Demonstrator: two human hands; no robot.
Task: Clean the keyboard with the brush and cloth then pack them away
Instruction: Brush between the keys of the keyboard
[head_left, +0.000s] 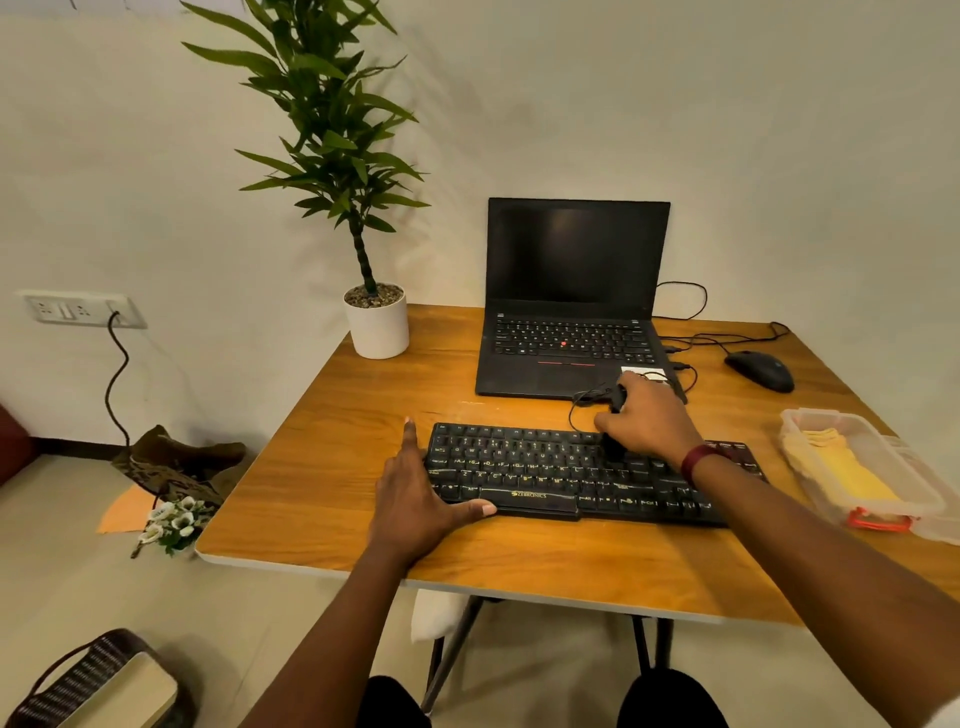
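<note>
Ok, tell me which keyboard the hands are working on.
The standalone black keyboard in front, gold-lettered; the laptop's built-in keyboard behind it has a red dot.

- "ZEBRONICS", in gold letters, stands on the keyboard (571, 470), at the middle of its front edge.
- The keyboard's letter keys carry pale legends; Q W E R T Y can be made out.
- The key legends on the laptop (571, 332) behind the keyboard are too small to read.

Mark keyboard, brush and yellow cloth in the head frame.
keyboard (540, 470): head view, on the letter keys near mid-board.
brush (618, 399): head view, on the dark end left exposed.
yellow cloth (847, 467): head view, on the middle of the fabric.
</note>
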